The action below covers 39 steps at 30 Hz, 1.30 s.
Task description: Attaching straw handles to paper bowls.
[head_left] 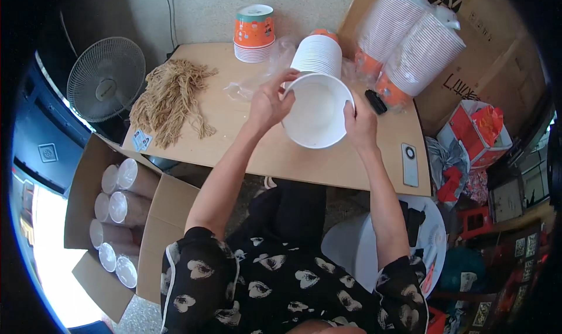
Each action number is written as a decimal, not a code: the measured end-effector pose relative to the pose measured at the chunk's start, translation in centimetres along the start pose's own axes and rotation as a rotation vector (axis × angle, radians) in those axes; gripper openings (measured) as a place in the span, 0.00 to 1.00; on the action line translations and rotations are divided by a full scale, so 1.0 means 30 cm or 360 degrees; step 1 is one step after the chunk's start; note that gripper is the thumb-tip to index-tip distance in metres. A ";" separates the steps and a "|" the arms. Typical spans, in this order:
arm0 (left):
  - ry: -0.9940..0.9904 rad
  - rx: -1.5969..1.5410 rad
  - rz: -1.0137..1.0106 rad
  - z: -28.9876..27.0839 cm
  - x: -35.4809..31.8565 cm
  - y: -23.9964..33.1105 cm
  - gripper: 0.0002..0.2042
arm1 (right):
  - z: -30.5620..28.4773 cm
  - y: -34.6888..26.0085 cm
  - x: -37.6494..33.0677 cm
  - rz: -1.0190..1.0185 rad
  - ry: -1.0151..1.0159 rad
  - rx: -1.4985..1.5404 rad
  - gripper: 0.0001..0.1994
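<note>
A round white paper tub point(318, 113) is tipped up above the table, its open mouth facing me and its inside bare. My right hand point(361, 126) grips its right side, thumb over the rim and fingers hidden behind the wall. At the opposite side, my left hand point(271, 104) is closed on the rim, thumb and forefinger at the upper left edge. Just behind the held tub lies a nested stack of white-rimmed paper tubs point(319, 54). A shorter upright stack of orange tubs point(254, 33) stands by the wall.
Tan strings point(174, 97) lie heaped at the table's left, near a fan point(106, 88). Wrapped tub stacks point(424, 53) lean at the back right, beside a black object point(375, 102). A phone point(410, 165) lies near the right edge. An open carton point(155, 240) holds several wrapped cylinders.
</note>
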State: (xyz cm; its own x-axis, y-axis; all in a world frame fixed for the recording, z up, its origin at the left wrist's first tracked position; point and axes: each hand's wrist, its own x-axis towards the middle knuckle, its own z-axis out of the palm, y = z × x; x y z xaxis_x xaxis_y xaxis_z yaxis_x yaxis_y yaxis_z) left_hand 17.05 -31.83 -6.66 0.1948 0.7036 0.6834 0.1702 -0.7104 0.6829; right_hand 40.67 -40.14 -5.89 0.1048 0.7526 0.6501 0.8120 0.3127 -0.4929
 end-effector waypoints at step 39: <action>-0.0706 -0.0154 -0.1128 -0.299 -0.164 -0.033 0.16 | 0.104 -0.371 -0.040 0.0241 -0.0811 0.0456 0.09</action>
State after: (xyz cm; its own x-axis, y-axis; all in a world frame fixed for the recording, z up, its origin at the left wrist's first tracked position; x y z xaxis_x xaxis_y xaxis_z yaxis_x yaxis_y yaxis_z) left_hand 7.27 -34.44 -8.37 0.4381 0.8965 -0.0663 0.3155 -0.0843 0.9452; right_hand 29.73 -42.72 -2.98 -0.1385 0.9618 0.2361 0.6152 0.2704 -0.7406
